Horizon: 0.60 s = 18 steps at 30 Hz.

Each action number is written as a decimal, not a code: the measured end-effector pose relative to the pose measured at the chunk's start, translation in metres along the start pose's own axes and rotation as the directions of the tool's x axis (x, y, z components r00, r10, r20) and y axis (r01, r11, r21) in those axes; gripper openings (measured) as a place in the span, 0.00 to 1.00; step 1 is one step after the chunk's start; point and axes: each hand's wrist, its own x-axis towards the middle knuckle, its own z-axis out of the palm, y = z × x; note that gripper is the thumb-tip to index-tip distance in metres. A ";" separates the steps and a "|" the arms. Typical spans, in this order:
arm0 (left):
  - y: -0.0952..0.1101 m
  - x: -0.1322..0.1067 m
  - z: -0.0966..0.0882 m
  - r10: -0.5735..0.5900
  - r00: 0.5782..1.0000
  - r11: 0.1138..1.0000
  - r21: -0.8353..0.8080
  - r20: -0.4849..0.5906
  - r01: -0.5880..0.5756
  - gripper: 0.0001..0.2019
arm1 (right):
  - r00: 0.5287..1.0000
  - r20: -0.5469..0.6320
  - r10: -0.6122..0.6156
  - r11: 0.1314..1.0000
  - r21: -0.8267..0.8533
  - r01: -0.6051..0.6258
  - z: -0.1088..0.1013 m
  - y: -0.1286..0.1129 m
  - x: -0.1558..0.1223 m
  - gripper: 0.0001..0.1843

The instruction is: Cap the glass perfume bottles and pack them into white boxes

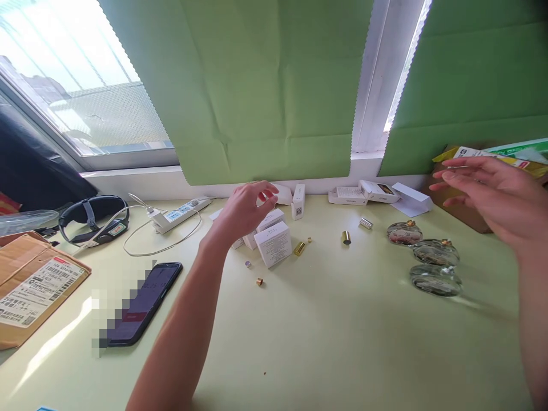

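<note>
Over a cluster of small white boxes (274, 244) hovers my left hand (252, 208), its fingers curved and a gap showing between thumb and forefinger. I see nothing in it, though the far fingers are partly hidden. My right hand (492, 185) is raised at the right with fingers stretched apart, in front of a cardboard box (458, 200). Below it lie three round glass bottles (435, 281), two with gold-coloured necks. Mid-table there are a gold cap (346, 237), a silver cap (366, 223), another gold cap (299, 248) and small rings (259, 281).
White cartons (347, 195) and a folded white paper piece (411, 198) lie along the windowsill. At the left are a phone (143, 302), a power strip (184, 214) with a white cable, a black headband (94, 220) and a labelled brown parcel (40, 291).
</note>
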 end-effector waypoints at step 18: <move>0.049 0.099 0.036 0.067 0.979 0.998 -0.011 0.192 -0.066 0.09 | 1.000 0.007 0.001 0.994 0.108 -0.001 0.003 -0.013 -0.005 0.14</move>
